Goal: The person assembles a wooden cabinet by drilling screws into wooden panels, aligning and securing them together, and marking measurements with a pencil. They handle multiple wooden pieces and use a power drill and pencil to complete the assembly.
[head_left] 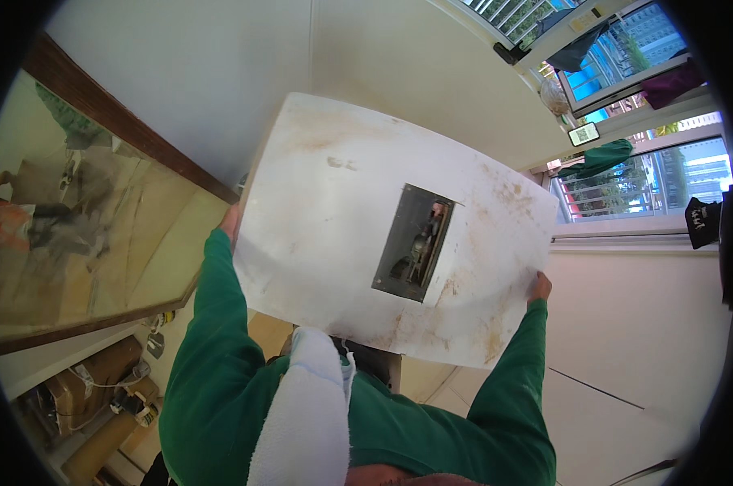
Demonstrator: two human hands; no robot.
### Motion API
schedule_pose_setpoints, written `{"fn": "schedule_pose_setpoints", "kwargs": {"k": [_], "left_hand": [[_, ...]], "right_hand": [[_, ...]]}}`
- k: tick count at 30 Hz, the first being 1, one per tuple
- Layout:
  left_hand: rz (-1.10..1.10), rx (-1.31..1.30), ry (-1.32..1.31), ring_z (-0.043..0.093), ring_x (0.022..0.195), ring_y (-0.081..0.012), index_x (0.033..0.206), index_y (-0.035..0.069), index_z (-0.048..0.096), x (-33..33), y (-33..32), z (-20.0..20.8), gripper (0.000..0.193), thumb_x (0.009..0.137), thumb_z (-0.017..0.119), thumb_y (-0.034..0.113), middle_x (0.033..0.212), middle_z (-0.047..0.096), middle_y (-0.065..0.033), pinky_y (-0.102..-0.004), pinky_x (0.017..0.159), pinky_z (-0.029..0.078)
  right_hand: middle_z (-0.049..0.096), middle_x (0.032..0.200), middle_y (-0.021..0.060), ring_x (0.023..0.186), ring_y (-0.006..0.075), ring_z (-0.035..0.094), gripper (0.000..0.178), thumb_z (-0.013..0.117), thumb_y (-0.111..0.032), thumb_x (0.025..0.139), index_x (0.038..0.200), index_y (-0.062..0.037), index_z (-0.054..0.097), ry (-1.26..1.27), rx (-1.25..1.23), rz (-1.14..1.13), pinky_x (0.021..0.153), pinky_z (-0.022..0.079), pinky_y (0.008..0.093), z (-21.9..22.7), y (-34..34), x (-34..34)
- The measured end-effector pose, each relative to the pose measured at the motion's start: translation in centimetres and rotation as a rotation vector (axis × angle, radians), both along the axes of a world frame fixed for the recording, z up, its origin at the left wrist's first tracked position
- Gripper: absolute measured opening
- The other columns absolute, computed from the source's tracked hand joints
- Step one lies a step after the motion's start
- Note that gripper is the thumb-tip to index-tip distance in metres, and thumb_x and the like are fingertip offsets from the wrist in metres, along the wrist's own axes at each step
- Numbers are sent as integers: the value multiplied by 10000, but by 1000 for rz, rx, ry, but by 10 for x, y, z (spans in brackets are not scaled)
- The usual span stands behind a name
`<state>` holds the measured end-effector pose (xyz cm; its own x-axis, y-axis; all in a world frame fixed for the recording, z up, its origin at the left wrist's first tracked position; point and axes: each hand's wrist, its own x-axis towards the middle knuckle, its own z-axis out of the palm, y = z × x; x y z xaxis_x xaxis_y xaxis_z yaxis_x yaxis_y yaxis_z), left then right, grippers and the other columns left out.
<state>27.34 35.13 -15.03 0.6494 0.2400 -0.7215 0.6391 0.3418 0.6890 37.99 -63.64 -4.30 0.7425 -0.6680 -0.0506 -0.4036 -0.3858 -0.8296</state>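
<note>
A large white panel (326, 243) with brown scuffs and smudges is held up in front of me, tilted with its right side lower. A dark, shiny rectangle (392, 239) is set into its face; whether this is an opening or a reflecting plate I cannot tell. At the panel's left edge, my left hand (230, 221) grips the side, with most of its fingers hidden behind. My right hand (539, 286) is closed around the lower right edge, its fingers partly out of sight. A white towel (302, 413) hangs down over my green top.
To the left stands a large glass or mirror in a brown wooden frame (123, 105). Wrapped boxes (99, 381) and a cardboard roll (95, 458) lie at the lower left. On the right are windows, a phone (583, 134), a green cloth (597, 158) and a black bag (703, 220).
</note>
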Motion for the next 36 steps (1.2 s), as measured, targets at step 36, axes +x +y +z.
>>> {"fn": "schedule_pose_setpoints", "kwargs": {"k": [36], "left_hand": [[769,-23,25,626,1457,-314,1639,76,586,-64,-73,33,847,1133,338,708,1598,658,-138,-452,1248,482]], "right_hand": [[727,1428,300,1313,390,687,684,775,-410,937,1362,123,726,258,25,609,1120,534,505,40,286,557]]}}
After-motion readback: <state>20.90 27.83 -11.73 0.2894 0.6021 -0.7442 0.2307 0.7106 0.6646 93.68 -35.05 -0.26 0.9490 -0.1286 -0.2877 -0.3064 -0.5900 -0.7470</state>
